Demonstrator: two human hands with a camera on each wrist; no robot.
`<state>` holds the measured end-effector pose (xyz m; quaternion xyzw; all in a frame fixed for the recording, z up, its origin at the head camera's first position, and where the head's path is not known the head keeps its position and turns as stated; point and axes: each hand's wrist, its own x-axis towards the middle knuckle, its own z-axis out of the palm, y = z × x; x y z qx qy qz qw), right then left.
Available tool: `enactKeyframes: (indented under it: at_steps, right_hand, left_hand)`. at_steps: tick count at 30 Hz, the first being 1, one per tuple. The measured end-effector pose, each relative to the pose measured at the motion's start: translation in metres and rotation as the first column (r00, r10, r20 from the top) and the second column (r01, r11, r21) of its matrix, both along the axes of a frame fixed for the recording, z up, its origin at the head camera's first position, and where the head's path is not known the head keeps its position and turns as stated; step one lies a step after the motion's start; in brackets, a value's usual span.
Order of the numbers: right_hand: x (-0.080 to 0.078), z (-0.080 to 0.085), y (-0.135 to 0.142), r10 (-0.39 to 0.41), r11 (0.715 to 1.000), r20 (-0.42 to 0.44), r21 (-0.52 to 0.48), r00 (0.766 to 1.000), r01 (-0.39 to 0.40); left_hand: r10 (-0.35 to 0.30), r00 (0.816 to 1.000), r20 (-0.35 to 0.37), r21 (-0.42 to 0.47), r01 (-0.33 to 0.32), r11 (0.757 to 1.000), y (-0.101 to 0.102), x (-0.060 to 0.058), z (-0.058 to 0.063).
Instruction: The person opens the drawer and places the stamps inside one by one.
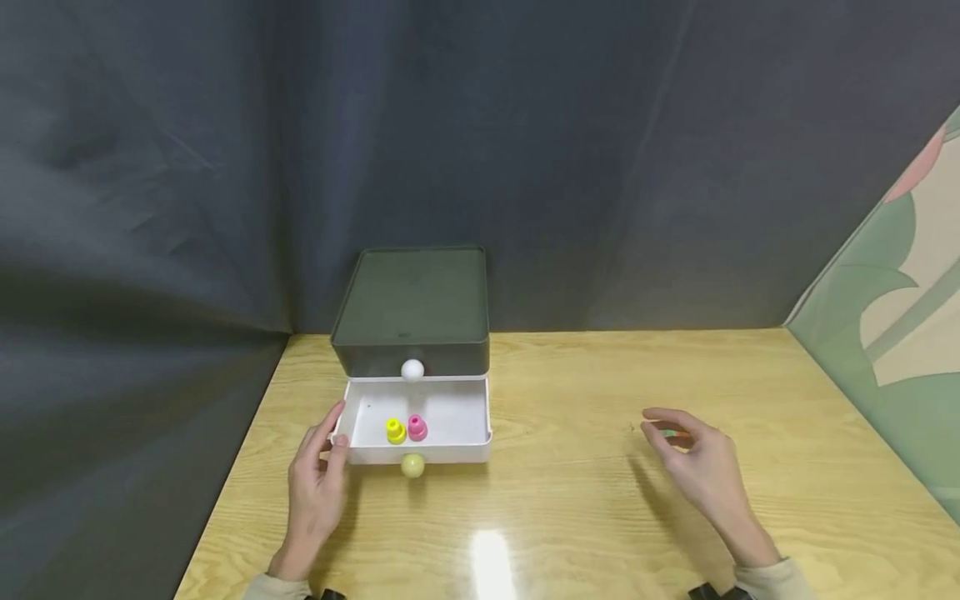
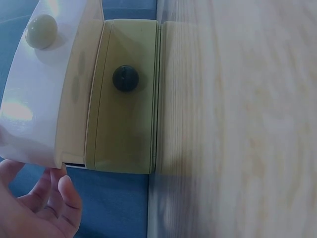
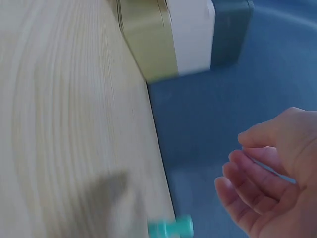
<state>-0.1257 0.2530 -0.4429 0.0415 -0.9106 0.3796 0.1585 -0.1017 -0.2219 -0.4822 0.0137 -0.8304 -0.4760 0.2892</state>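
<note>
One hand, the left hand, grips the pulled-out drawer at its front left corner; the right hand, loosely bent, pinches nothing visible. Inside already lie the yellow piece and pink piece; the teal piece is outside.

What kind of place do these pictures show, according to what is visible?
Probably a small staged workspace: a wood-grain table stands against a plain dark cloth, and a drawer unit sits on it with one white drawer open.
</note>
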Motion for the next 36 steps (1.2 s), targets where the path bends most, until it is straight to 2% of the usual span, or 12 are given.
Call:
enactKeyframes:
  at_steps: [5, 10, 12, 18, 23, 36]
  right_hand:
    - [0.004, -0.009, 0.047, -0.093, 0.996, 0.123, 0.012, 0.988, 0.093]
    - [0.010, -0.021, 0.082, -0.199, 0.980, 0.201, 0.038, 0.959, 0.195]
    - [0.011, -0.024, 0.089, -0.212, 0.977, 0.236, 0.035, 0.949, 0.209]
    - [0.006, -0.032, 0.094, -0.175, 0.985, 0.295, 0.046, 0.939, 0.169]
    - [0.004, -0.036, 0.096, -0.161, 0.987, 0.349, 0.057, 0.923, 0.150]
    - [0.004, -0.040, 0.097, -0.158, 0.987, 0.291, 0.042, 0.944, 0.152]
  left_hand:
    - [0.002, 1.000, 0.013, 0.004, -0.002, 1.000, 0.001, 0.000, -0.001]
    - [-0.008, 1.000, 0.007, 0.002, 0.008, 1.000, 0.003, -0.002, -0.002]
    - [-0.009, 1.000, -0.001, -0.001, 0.009, 1.000, 0.003, -0.002, -0.003]
    - [0.001, 1.000, -0.019, 0.000, -0.001, 1.000, 0.002, -0.001, -0.001]
    - [0.002, 1.000, -0.010, 0.006, -0.002, 1.000, 0.001, 0.000, 0.000]
    - [0.000, 1.000, -0.011, 0.001, 0.000, 1.000, 0.001, 0.001, 0.001]
